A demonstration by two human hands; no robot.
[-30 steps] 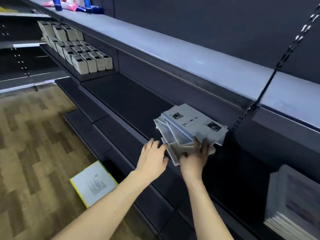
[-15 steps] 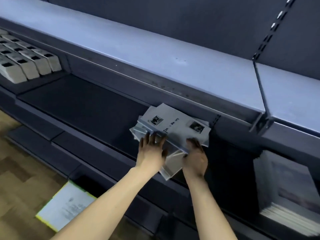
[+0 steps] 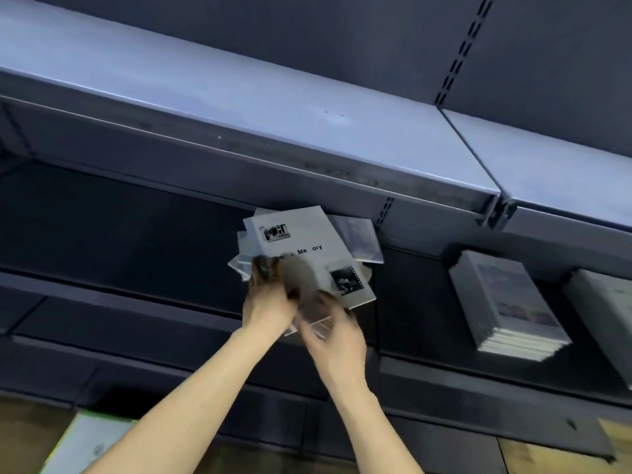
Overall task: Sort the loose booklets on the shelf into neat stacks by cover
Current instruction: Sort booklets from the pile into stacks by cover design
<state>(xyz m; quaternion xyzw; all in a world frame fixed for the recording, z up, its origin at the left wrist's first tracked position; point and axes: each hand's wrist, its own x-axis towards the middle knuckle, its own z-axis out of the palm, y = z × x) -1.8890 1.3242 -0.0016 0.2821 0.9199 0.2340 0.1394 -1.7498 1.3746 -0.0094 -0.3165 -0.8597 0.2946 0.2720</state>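
A messy pile of grey booklets (image 3: 307,241) lies on the dark middle shelf (image 3: 119,227), fanned out at odd angles. The top one is grey with two small black-and-white photos and black lettering. My left hand (image 3: 270,295) grips the pile's near left edge, fingers over the cover. My right hand (image 3: 333,331) is blurred just below and right of it, fingers curled around the front of the lower booklets. A neat stack of booklets with a muted landscape cover (image 3: 506,306) sits on the same shelf to the right.
Another grey stack (image 3: 605,313) is cut off at the right edge. A pale blue shelf (image 3: 273,107) overhangs the pile. Lower dark shelves (image 3: 136,323) step out below. A white booklet with a yellow-green edge (image 3: 89,443) lies on the wooden floor.
The view has swung right and closer, bringing the right-hand stacks in. My left hand went from the shelf edge onto the pile; the top booklet has turned more upright.
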